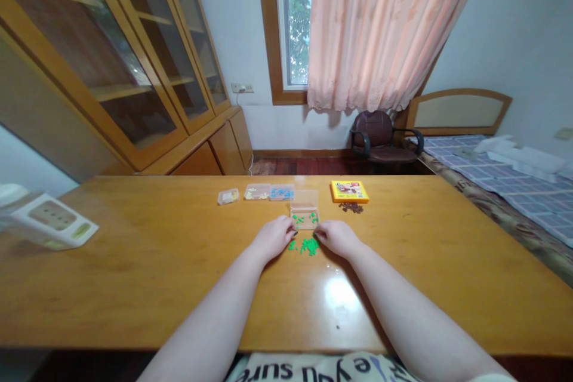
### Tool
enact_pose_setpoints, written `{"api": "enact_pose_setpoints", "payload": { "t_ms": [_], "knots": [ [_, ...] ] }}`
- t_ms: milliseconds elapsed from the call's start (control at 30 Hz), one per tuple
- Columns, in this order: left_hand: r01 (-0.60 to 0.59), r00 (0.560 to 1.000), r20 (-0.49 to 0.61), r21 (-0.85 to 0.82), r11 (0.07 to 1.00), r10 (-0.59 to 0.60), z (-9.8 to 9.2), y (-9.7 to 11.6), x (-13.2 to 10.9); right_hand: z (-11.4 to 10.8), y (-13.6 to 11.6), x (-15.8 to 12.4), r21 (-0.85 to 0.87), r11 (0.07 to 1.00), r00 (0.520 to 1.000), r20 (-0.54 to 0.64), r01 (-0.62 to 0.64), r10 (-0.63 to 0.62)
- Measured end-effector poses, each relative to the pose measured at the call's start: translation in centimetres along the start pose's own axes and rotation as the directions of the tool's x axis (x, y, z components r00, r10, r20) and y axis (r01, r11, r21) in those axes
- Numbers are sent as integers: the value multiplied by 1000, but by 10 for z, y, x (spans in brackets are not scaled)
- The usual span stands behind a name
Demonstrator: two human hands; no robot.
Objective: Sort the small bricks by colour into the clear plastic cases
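Note:
An open clear plastic box with several small green pieces inside stands at the middle of the wooden table, its lid tilted up at the back. Just in front of it lies a pile of green pieces, with a few more to the left. My left hand is at the box's front left corner, fingers closed together near the loose pieces; what they hold is too small to make out. At the front right corner, my right hand has its fingers pinched beside the pile, their contents hidden.
Behind the box are a case of blue pieces, a case of pale pieces and a small clear box. A yellow box and brown pieces lie right. A white container stands far left.

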State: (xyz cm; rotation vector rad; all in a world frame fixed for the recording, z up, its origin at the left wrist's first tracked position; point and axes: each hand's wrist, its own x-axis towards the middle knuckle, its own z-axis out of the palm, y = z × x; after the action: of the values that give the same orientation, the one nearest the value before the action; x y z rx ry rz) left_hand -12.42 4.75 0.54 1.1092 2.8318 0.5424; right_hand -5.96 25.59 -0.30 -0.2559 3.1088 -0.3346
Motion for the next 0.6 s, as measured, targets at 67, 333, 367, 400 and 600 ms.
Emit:
{"api": "enact_pose_setpoints", "payload": {
  "t_ms": [67, 333, 367, 400, 600],
  "knots": [
    [-20, 996, 90, 15, 1000, 18, -4, 4, -4, -1, 1, 0, 6, 1000, 1000, -2, 6, -6],
    [-9, 983, 182, 34, 999, 3, -1, 8, -5, -1, -3, 1, -69, 998, 1000, -8, 5, -6],
    [-8, 983, 183, 37, 999, 1, -1, 8, -5, -1, -4, 1, -71, 997, 1000, -12, 5, -6],
    [-8, 983, 184, 38, 999, 1, 0, 7, -5, 0, -4, 1, -70, 998, 1000, -15, 6, -7],
    [-10, 982, 187, 29, 1000, 4, 2, 5, -4, 5, 0, 0, -21, 999, 997, -68, 41, -43]
  ]
}}
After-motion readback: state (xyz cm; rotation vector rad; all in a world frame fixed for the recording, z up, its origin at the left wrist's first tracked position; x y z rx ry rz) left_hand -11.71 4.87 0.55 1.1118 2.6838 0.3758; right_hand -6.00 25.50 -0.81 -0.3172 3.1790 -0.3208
